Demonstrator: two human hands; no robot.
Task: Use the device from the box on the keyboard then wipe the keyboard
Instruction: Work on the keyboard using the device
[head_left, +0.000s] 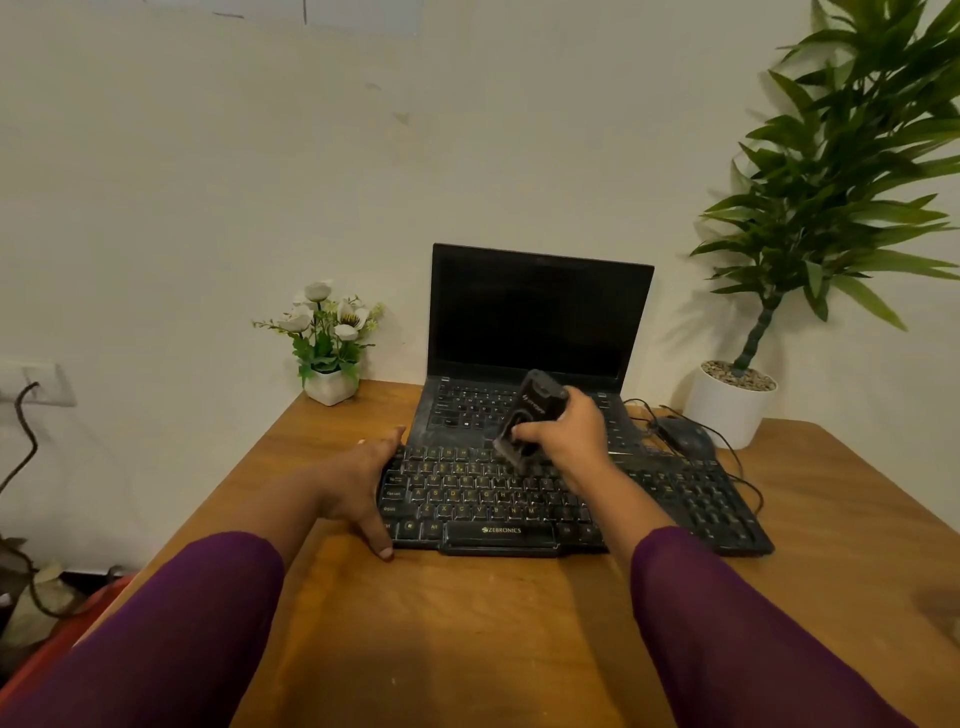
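A black dusty keyboard (675, 499) lies across the middle of the wooden desk. My right hand (569, 434) grips a small black handheld device (532, 410), tilted, with its lower brush end touching the keyboard's top key rows. My left hand (363, 483) lies open against the keyboard's left end, fingers straight along the far corner and thumb at the near corner. Both arms wear purple sleeves. No box and no cloth are in view.
An open black laptop (535, 322) with a dark screen stands just behind the keyboard. A black mouse (685, 439) and its cable lie to the right. A small white flower pot (330, 384) sits back left, a large potted plant (727, 405) back right.
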